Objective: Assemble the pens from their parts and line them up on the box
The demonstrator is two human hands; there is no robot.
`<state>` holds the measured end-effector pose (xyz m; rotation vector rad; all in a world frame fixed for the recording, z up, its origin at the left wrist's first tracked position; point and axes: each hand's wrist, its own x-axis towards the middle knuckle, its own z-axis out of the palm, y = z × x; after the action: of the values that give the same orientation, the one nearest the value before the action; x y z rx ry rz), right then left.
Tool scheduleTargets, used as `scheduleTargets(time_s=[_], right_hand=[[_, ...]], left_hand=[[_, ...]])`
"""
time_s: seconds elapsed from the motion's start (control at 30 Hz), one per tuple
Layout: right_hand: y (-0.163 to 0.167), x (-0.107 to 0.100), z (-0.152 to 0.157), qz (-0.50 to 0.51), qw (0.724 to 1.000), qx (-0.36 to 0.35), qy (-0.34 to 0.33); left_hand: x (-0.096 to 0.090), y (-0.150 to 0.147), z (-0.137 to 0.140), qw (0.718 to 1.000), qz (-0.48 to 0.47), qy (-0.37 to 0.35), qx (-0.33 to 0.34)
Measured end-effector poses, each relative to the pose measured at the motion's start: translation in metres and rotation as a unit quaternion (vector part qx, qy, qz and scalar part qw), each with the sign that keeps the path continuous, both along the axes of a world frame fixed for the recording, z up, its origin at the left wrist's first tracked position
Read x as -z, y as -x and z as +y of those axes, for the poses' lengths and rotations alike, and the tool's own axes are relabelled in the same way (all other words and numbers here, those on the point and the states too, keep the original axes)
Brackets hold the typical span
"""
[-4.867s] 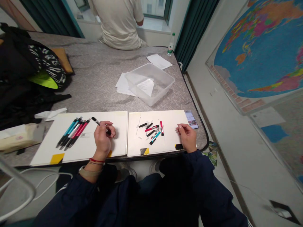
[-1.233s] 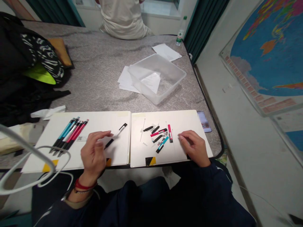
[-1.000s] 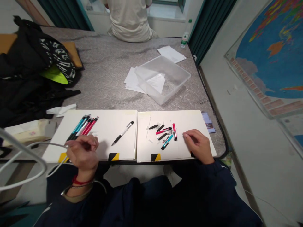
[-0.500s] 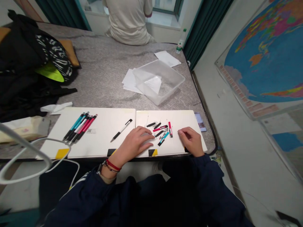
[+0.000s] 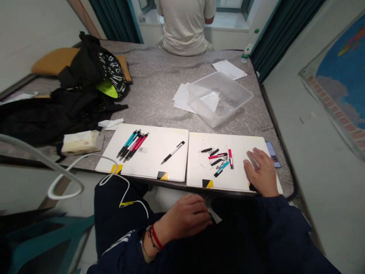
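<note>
My left hand [image 5: 188, 215] hovers over my lap, in front of the table edge. Its fingers are loosely curved, and nothing shows in them. My right hand [image 5: 261, 171] rests open on the right part of the white board [image 5: 242, 144], fingers apart and holding nothing. To its left lie loose pen parts: a red barrel [image 5: 230, 159], another red barrel [image 5: 218, 156], a teal barrel [image 5: 221, 169], several black grips [image 5: 216, 162] and small pieces. On the left white board [image 5: 154, 167] there is a white and black pen [image 5: 172, 152] by itself and a row of teal, white and red pens [image 5: 132, 145].
Behind the boards stands a clear plastic bin [image 5: 225, 108] beside white papers [image 5: 181, 99]. A tissue pack [image 5: 82, 142], black backpack [image 5: 94, 72] and white cable [image 5: 65, 190] are at left. A phone [image 5: 273, 154] lies right; a bottle [image 5: 246, 52] and seated person [image 5: 186, 28] are behind.
My left hand has left the pen parts and come back over my lap. My right hand has opened from a loose curl, flattening on the board. The camera view has swung left.
</note>
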<state>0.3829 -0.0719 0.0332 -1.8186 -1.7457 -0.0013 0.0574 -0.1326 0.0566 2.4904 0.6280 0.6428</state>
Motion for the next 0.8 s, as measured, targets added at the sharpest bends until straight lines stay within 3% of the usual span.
scheduleTargets(time_s=[0.1, 0.17, 0.37, 0.57, 0.8], right_hand=[[-0.002, 0.005, 0.005, -0.058, 0.997, -0.014, 0.048], [-0.005, 0.007, 0.008, -0.074, 0.995, -0.017, 0.059], [-0.014, 0.009, 0.012, -0.083, 0.995, -0.033, 0.051], [-0.013, 0.009, 0.013, -0.084, 0.995, -0.034, 0.048], [-0.010, 0.006, 0.012, -0.084, 0.995, -0.026, 0.048]], left_hand=[[0.009, 0.030, 0.012, 0.991, 0.024, -0.038, -0.129], [0.017, 0.047, 0.025, 0.982, 0.049, -0.068, -0.172], [0.036, 0.078, 0.044, 0.980, 0.064, -0.113, -0.152], [0.038, 0.100, 0.047, 0.974, 0.046, -0.101, -0.196], [0.039, 0.110, 0.052, 0.977, 0.044, -0.090, -0.191]])
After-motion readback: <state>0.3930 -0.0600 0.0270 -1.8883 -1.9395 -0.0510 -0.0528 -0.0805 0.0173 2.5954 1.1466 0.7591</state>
